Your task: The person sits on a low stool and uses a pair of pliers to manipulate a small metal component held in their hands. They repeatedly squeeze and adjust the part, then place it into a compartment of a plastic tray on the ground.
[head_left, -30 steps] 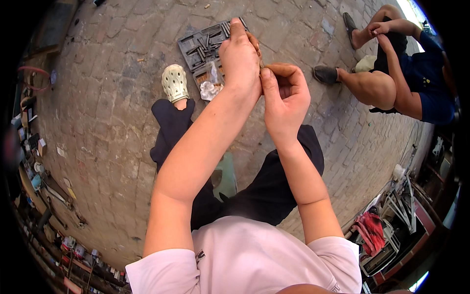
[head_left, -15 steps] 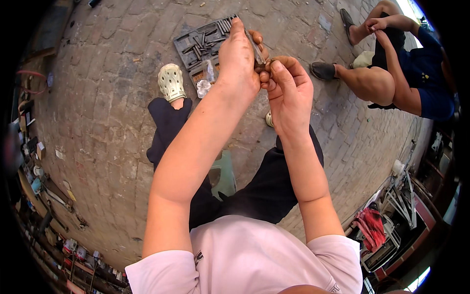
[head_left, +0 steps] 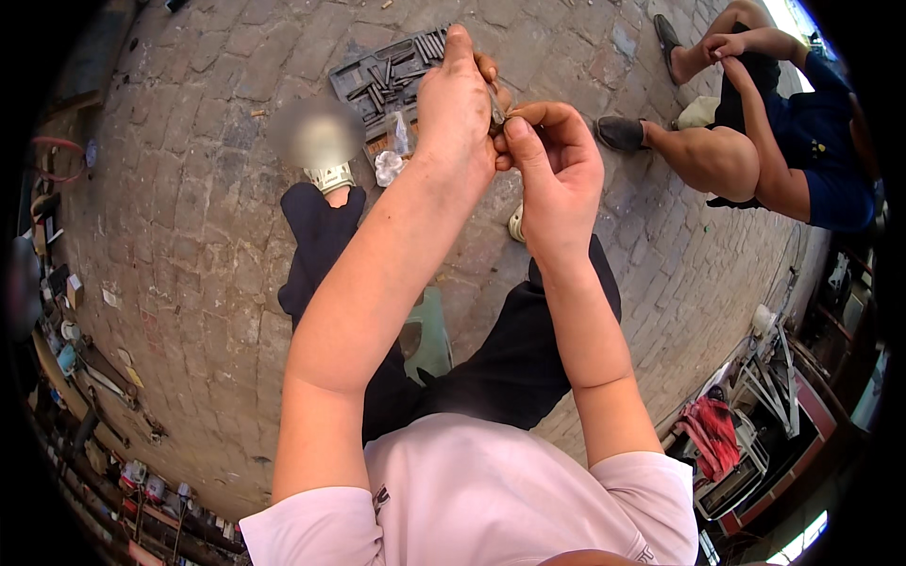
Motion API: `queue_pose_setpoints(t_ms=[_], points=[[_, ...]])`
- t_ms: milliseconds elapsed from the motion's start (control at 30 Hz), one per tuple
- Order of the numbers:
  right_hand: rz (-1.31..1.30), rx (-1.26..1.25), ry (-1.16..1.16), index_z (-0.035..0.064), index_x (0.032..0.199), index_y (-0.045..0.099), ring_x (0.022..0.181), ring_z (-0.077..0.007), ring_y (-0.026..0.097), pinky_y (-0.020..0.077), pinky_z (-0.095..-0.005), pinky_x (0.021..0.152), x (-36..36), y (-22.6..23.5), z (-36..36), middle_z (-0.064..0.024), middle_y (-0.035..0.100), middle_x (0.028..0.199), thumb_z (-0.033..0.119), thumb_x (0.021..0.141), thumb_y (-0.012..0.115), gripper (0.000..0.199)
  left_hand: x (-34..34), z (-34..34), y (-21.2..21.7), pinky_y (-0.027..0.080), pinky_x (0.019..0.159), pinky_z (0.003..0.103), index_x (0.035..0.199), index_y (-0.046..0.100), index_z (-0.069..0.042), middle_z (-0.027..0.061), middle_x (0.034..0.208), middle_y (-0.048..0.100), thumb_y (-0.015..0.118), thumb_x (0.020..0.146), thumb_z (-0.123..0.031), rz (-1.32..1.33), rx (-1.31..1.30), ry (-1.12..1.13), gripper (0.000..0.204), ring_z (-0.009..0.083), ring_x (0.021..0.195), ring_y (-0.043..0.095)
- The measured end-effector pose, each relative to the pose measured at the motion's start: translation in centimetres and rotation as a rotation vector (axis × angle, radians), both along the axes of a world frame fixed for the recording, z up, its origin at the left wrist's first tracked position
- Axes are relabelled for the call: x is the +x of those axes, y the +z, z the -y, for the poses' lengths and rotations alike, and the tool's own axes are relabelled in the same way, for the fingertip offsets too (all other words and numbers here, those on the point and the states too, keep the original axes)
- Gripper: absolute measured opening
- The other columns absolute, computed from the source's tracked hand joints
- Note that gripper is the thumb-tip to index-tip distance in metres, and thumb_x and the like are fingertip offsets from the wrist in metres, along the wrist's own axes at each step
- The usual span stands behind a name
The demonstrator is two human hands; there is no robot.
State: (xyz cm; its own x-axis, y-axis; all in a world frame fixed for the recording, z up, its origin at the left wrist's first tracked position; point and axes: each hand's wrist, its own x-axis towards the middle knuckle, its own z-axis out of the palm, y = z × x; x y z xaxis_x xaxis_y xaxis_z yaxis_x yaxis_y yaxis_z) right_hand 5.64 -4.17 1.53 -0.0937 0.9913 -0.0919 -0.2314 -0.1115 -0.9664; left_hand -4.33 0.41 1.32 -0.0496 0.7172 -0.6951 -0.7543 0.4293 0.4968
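My left hand is closed, with its thumb pointing away from me. A thin, partly see-through piece shows between its thumb and curled fingers, mostly hidden. My right hand meets it, its thumb and forefinger pinched at the near end of that piece; whatever lies in the pinch is too small to make out. The fingertips of both hands look dark with grime. Beyond my left hand a grey case lies on the ground, holding several dark metal rods. A small clear plastic bag and a crumpled clear wrapper lie at its near side.
A person in dark blue sits at the right, hands together. Brick paving surrounds me, and a pale green stool shows between my legs. Tools and parts line the left edge. A red cloth hangs over a frame at lower right.
My right thumb and forefinger have shifted slightly left, and the see-through piece shows less. Both hands stay together over the same spot. The view has moved a little.
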Motion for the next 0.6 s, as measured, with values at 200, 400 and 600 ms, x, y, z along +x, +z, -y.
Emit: queue_pose_setpoints(t_ms=[200, 400, 600], points=[[0.229, 0.044, -0.001, -0.0054, 0.103, 0.057, 0.081, -0.0114, 0.063, 0.0549, -0.0239, 0.068, 0.1, 0.5, 0.2, -0.0070, 0.062, 0.092, 0.003, 0.091, 0.063, 0.015, 0.9, -0.1, -0.9, 0.017, 0.031, 0.026, 0.072, 0.042, -0.014, -0.0018, 0.055, 0.037, 0.037, 0.101, -0.048, -0.078, 0.020, 0.046, 0.046, 0.0098, 0.039, 0.025], [0.016, -0.041, -0.009, -0.0057, 0.102, 0.057, 0.079, -0.0114, 0.064, 0.0549, -0.0236, 0.068, 0.1, 1.1, 0.0, -0.0078, 0.064, 0.091, 0.003, 0.092, 0.062, 0.014, -0.1, -0.1, 0.3, 0.018, 0.031, 0.025, 0.071, 0.042, -0.013, -0.0021, 0.057, 0.038, 0.038, 0.101, -0.047, 0.036, 0.009, 0.000, 0.046, 0.0094, 0.042, 0.030], [0.218, 0.033, -0.044, -0.0036, 0.100, 0.059, 0.077, -0.0103, 0.063, 0.0536, -0.0239, 0.066, -0.1, 0.9, 0.3, -0.0061, 0.064, 0.087, 0.006, 0.094, 0.060, 0.011, 0.7, 0.0, -0.5, 0.020, 0.031, 0.025, 0.072, 0.043, -0.013, -0.0014, 0.055, 0.039, 0.037, 0.101, -0.049, -0.142, 0.009, 0.019, 0.047, 0.0104, 0.040, 0.032]])
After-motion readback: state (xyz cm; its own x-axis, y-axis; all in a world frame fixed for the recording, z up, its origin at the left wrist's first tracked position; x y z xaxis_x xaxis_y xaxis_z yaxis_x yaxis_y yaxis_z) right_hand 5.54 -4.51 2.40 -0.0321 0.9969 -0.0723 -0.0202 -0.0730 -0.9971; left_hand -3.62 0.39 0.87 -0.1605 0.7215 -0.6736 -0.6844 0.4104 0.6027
